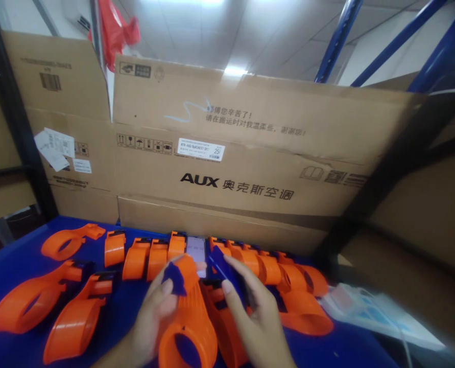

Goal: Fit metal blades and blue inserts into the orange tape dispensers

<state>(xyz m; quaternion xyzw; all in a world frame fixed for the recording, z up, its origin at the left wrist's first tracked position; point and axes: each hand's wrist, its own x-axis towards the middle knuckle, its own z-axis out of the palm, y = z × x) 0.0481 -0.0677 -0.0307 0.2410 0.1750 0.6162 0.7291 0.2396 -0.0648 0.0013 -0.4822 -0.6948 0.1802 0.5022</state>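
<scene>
My left hand [150, 314] is closed around the neck of an orange tape dispenser [187, 314], its ring end pointing down toward me. A dark blue piece [174, 278] sits at the dispenser's top end, under my left thumb. My right hand [260, 314] pinches a flat dark blue plastic piece [225, 267] between thumb and fingers, just right of the dispenser and apart from it. Below and between the hands lies another orange tape dispenser [227, 332], partly hidden by my right hand.
Several orange dispensers stand in a row along the back of the blue table [146, 340]. More dispensers [76, 322] lie at the left. Among the row is a phone [195, 250]. A cardboard box wall [231, 168] rises behind. At the right lies a white plastic packet [368, 309].
</scene>
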